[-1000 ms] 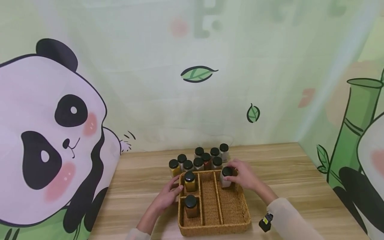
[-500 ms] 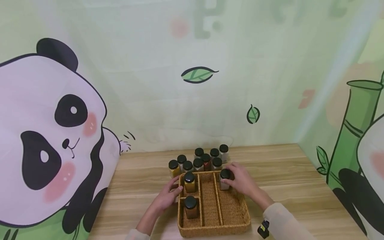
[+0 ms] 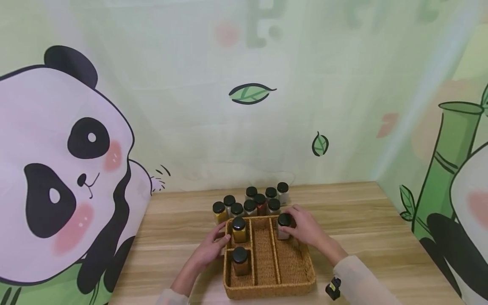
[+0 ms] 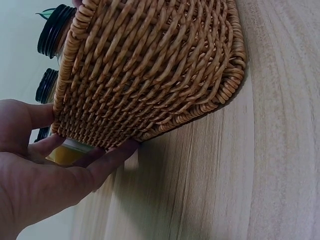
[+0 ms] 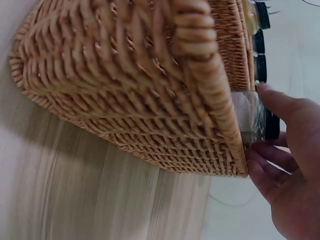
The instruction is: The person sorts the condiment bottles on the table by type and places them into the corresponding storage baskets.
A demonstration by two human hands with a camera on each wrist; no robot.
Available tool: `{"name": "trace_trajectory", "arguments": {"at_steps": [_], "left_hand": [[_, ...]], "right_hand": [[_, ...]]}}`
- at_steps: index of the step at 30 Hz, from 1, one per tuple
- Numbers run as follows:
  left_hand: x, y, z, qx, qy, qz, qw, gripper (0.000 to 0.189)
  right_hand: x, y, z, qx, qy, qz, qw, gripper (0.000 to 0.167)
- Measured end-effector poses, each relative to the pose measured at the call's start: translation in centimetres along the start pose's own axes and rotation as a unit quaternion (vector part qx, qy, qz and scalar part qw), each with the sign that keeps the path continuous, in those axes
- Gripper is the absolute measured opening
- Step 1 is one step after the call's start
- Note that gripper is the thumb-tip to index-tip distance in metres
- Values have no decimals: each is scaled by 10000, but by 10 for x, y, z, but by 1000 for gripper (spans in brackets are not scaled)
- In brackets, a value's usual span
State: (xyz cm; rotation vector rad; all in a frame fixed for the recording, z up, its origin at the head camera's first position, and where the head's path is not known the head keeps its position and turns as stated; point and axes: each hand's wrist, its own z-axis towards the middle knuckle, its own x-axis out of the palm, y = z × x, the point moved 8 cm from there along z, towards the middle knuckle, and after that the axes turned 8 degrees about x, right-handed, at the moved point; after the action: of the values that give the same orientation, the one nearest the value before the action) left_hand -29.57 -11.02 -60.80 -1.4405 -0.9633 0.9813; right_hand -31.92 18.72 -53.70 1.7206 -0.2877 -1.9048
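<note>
A woven basket [image 3: 268,290] with dividers stands on the table. In its back right compartment is a clear spice jar [image 3: 283,232] with a black lid and pale contents, upright. My right hand [image 3: 306,226] holds this jar, thumb in front and fingers behind, as the right wrist view shows at the jar's glass [image 5: 250,117]. At the basket's back left corner, my left hand [image 3: 207,250] rests its extended fingers against the outer wall, thumb at the rim. Two more jars sit in the left compartments: a yellow one [image 3: 239,235] behind and a brown one [image 3: 241,267] in front.
Behind the basket several black-lidded spice jars [image 3: 249,208] stand close together, among them a yellow one [image 3: 220,216] and a red one [image 3: 261,208]. The wooden table [image 3: 179,220] meets a printed panda backdrop [image 3: 198,140]. A small black device [image 3: 333,289] hangs at the right sleeve.
My right hand has moved the held jar slightly left toward the divider inside the right compartment. The left hand stays at the basket's corner.
</note>
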Motion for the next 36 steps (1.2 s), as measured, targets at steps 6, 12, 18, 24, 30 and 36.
{"name": "trace_trajectory", "arguments": {"at_steps": [6, 12, 18, 24, 30, 36], "left_hand": [[-1, 0, -1, 19, 30, 1, 10000, 65], [-1, 4, -2, -67, 46, -116, 9999, 64], [0, 5, -2, -52, 49, -135, 9999, 65], [-1, 4, -2, -15, 34, -110, 9999, 66], [-5, 2, -4, -38, -20, -85, 10000, 65], [-1, 0, 0, 20, 100, -65, 9999, 65]], "right_hand": [[-7, -7, -3, 204, 123, 683, 9974, 53], [-18, -15, 1, 335, 182, 1441, 9888, 50], [-31, -25, 13, 280, -111, 1808, 9831, 40], [-35, -34, 38, 436, -366, 1831, 9814, 45], [-24, -38, 64, 811, -156, 1743, 9812, 60], [-19, -49, 78, 1058, -50, 1442, 9839, 66]]}}
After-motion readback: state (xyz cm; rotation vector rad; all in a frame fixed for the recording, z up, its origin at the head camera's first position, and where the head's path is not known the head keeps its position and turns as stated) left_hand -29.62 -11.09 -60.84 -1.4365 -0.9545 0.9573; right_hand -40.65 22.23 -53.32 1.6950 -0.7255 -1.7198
